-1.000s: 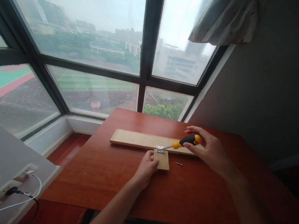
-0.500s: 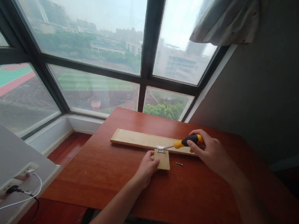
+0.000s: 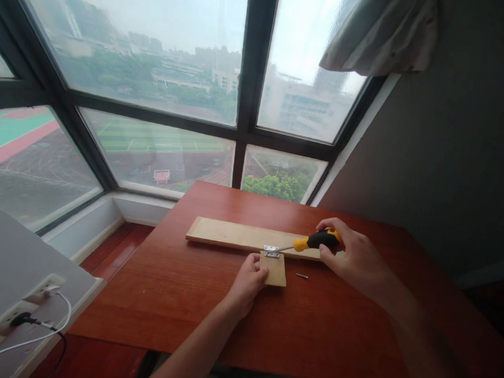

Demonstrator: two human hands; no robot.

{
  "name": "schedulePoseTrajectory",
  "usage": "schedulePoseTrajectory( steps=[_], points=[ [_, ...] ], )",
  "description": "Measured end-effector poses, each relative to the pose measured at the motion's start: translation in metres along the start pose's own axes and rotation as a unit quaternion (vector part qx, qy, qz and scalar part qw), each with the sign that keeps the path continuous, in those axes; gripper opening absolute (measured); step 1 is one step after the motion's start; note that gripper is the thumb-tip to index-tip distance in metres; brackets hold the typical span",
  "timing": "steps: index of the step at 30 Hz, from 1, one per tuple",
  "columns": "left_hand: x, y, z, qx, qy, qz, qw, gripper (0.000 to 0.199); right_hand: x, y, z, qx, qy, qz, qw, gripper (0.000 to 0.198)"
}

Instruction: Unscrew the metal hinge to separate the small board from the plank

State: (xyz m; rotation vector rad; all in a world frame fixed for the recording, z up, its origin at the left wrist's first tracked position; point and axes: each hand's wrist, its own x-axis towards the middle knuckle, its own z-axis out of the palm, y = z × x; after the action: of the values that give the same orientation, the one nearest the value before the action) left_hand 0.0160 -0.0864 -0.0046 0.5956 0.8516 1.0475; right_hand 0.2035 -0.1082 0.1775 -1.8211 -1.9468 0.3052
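Observation:
My right hand (image 3: pixel 349 250) is closed around the yellow and black handle of a screwdriver (image 3: pixel 317 239). Its metal shaft slants down to the left, and the tip meets a small silver hinge (image 3: pixel 271 251). The hinge lies across the near edge of a long pale wooden board (image 3: pixel 231 232) and the top of a small wooden piece (image 3: pixel 274 271). My left hand (image 3: pixel 249 284) grips that small piece by its left side, thumb on top. Whether a screw sits under the tip is too small to tell.
A loose screw (image 3: pixel 302 276) lies on the reddish-brown table (image 3: pixel 175 299) to the right of the small piece. Windows (image 3: pixel 163 160) rise behind the table. At lower left, plugs and cables (image 3: pixel 22 320) hang from wall sockets.
My right hand's fingers and thumb have shifted slightly on the screwdriver handle. The tip stays at the hinge, and my left hand and the boards look unmoved.

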Motion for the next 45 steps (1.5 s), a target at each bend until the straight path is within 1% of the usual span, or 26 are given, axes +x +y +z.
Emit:
schedulePoseTrajectory(
  steps=[4,7,10,12,16,18,22,24,27,30,33,34,37,39,45],
  points=[
    [0.001,-0.002,-0.001,0.002,-0.007,0.003,1.0,0.047,0.003,-0.013,0.0,0.01,0.008,-0.039,0.999,0.025],
    [0.002,-0.004,-0.003,0.008,-0.013,0.009,1.0,0.046,0.005,-0.025,0.0,-0.01,0.014,-0.07,0.997,0.022],
    [0.004,-0.006,-0.004,0.01,-0.016,0.019,1.0,0.047,0.008,-0.036,0.001,-0.013,0.005,-0.102,0.995,0.014],
    [0.005,-0.007,-0.005,0.011,-0.017,0.02,1.0,0.047,0.011,-0.04,0.002,-0.016,0.005,-0.113,0.993,0.013],
    [0.003,-0.005,-0.003,0.019,-0.013,0.015,1.0,0.049,0.016,-0.042,0.006,-0.031,0.021,-0.113,0.993,0.011],
    [0.001,-0.002,-0.001,0.019,-0.01,0.012,1.0,0.048,0.016,-0.041,0.007,-0.024,0.025,-0.122,0.992,0.017],
    [0.001,-0.001,0.0,0.015,-0.007,0.009,1.0,0.047,0.013,-0.038,0.007,0.009,0.031,-0.176,0.984,0.043],
    [0.002,-0.003,-0.001,0.015,-0.007,0.012,1.0,0.047,0.012,-0.037,0.008,0.019,0.031,-0.191,0.981,0.045],
    [0.003,-0.006,-0.002,0.012,-0.013,0.017,1.0,0.046,0.014,-0.036,0.01,-0.01,0.047,-0.175,0.983,0.033],
    [0.003,-0.005,-0.002,0.013,-0.011,0.016,1.0,0.047,0.019,-0.035,0.013,-0.057,0.071,-0.141,0.986,0.028],
    [0.001,-0.002,-0.001,0.019,-0.005,0.008,1.0,0.048,0.021,-0.036,0.014,-0.057,0.081,-0.129,0.987,0.022],
    [0.0,0.0,0.0,0.019,-0.006,0.006,1.0,0.047,0.02,-0.036,0.014,-0.052,0.083,-0.131,0.987,0.023],
    [-0.005,0.005,0.003,0.013,-0.013,0.007,1.0,0.045,0.016,-0.037,0.012,-0.039,0.072,-0.148,0.986,0.037],
    [-0.007,0.007,0.004,0.009,-0.018,0.009,1.0,0.043,0.014,-0.038,0.011,-0.036,0.064,-0.159,0.985,0.042],
    [-0.007,0.007,0.004,0.008,-0.012,0.003,1.0,0.045,0.018,-0.04,0.011,-0.055,0.076,-0.131,0.987,0.025]
  ],
)
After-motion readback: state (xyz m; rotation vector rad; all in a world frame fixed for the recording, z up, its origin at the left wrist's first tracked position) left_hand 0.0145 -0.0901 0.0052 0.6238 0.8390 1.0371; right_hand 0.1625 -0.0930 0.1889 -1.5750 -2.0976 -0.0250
